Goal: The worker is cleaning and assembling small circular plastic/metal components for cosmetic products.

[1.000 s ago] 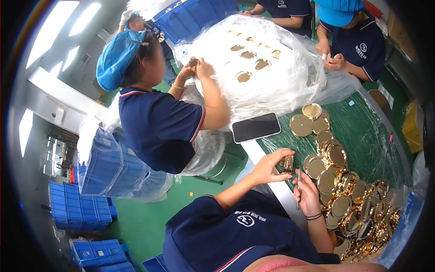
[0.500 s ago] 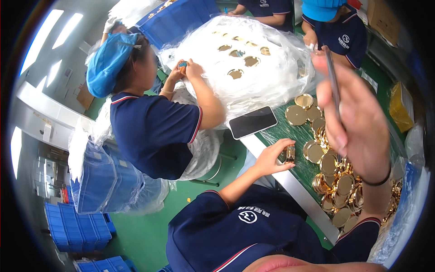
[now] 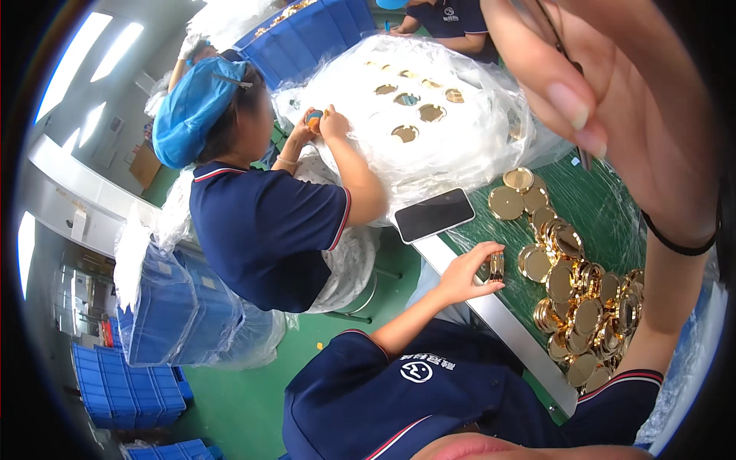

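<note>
My left hand (image 3: 469, 274) is over the near edge of the green table, its thumb and fingers pinching a round gold case (image 3: 497, 266) held on edge. High at the right and close to the camera, my right hand (image 3: 613, 100) has its fingers closed around a slim dark metal tool (image 3: 585, 158). Most of that tool is hidden by the fingers, so its exact kind does not show. Below the raised hand lies a heap of gold round cases (image 3: 586, 314), some flat and some tilted against one another.
A phone (image 3: 435, 215) lies at the table's corner. Beyond it, gold pieces (image 3: 432, 113) rest on a plastic-covered white surface (image 3: 360, 92). A co-worker in a blue cap (image 3: 264, 222) sits at the left, holding a small item. Blue crates (image 3: 130, 383) are stacked at lower left.
My right hand has come up and nearer the camera with the tool, uncovering more of the gold heap. My left hand keeps its pinch on the case. The view has shifted slightly.
</note>
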A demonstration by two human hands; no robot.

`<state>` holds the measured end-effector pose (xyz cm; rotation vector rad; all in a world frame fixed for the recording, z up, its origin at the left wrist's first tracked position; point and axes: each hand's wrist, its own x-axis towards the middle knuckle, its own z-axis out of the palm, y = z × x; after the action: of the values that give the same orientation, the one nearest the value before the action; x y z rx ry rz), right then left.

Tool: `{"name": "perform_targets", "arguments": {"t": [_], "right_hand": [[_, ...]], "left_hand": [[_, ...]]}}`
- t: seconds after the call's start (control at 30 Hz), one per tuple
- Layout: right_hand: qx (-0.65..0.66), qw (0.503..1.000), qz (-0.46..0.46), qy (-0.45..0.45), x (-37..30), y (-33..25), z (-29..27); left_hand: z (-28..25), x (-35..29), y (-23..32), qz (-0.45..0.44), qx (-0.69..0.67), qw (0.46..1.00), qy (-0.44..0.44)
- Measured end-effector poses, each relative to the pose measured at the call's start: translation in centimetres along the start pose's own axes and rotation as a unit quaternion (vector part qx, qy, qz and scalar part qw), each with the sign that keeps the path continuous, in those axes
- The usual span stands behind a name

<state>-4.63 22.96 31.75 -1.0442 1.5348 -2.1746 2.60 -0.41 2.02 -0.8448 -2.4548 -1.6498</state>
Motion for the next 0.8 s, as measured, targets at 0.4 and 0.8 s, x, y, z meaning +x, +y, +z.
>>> {"name": "perform_targets", "arguments": {"t": [0.4,0.8], "right_hand": [[0.017,1.0,0.003,-0.012,0.1,-1.0,0.4],[0.036,0.999,0.005,-0.019,-0.8,-5.1,-10.0]], "left_hand": [[-0.4,-0.2,0.3,-0.042,0.0,0.999,-0.027],[-0.3,0.1,0.6,-0.033,0.002,0.999,-0.026]]}}
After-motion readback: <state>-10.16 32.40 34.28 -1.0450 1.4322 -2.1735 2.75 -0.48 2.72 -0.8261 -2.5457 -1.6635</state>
